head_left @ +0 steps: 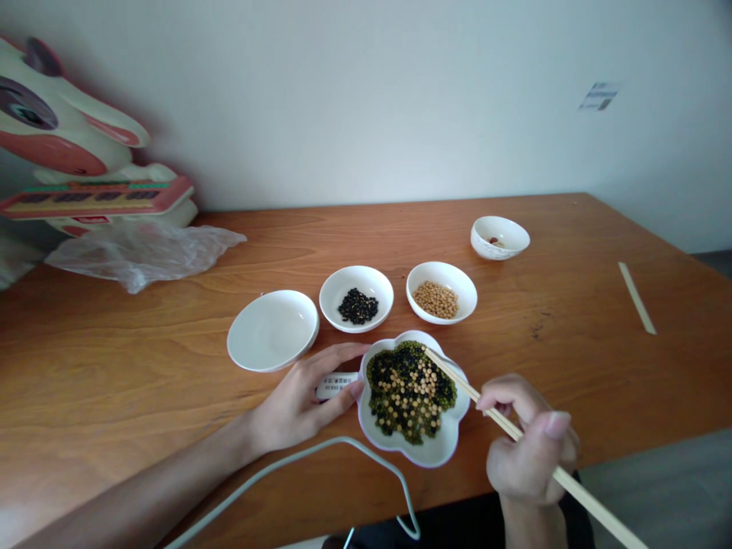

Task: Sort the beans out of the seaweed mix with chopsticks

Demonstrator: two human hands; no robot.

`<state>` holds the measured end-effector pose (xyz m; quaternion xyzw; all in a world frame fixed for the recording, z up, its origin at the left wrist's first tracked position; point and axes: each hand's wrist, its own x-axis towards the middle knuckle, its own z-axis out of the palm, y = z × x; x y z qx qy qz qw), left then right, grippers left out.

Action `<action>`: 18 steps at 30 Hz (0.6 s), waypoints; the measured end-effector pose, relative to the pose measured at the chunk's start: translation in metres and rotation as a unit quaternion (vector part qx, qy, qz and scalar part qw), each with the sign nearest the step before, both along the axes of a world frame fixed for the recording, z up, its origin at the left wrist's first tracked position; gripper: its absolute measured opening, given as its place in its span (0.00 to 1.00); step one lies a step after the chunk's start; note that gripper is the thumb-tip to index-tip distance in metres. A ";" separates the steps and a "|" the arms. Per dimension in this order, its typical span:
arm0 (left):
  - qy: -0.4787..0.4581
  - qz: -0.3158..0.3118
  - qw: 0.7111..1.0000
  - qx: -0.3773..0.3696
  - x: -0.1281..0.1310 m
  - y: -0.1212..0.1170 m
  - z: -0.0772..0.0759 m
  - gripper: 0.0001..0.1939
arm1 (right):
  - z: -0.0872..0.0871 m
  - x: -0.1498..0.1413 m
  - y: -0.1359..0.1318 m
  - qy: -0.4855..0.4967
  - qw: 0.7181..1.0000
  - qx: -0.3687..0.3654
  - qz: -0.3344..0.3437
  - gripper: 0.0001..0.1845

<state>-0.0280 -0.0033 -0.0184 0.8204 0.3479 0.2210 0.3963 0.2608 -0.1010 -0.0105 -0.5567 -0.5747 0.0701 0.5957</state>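
My left hand grips the left side of a white flower-shaped bowl, thumb and fingers at its rim. A small white label with print shows between the thumb and the fingers. The bowl holds mixed green, black and yellow beans. In my right hand is a pair of light wooden chopsticks, slanting down to the left. Their tips reach into the beans near the bowl's upper part; whether a bean is pinched between them is too small to tell.
Behind the flower-shaped bowl stand a bare white bowl, one with black beans and one with yellow beans. Farther back is a small patterned bowl. A cable, plastic bag, cow toy and paper strip are also around.
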 end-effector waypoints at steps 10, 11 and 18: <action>-0.001 0.004 1.000 0.001 0.000 0.000 0.000 0.26 | 0.000 0.002 0.001 0.004 0.999 -0.023 0.034 0.36; -0.002 0.004 1.000 0.002 0.000 0.000 0.000 0.26 | -0.001 0.002 0.001 0.007 0.999 -0.025 0.038 0.36; -0.008 0.003 1.000 0.004 0.001 -0.001 0.002 0.26 | -0.005 0.000 0.003 0.009 0.999 -0.017 0.045 0.33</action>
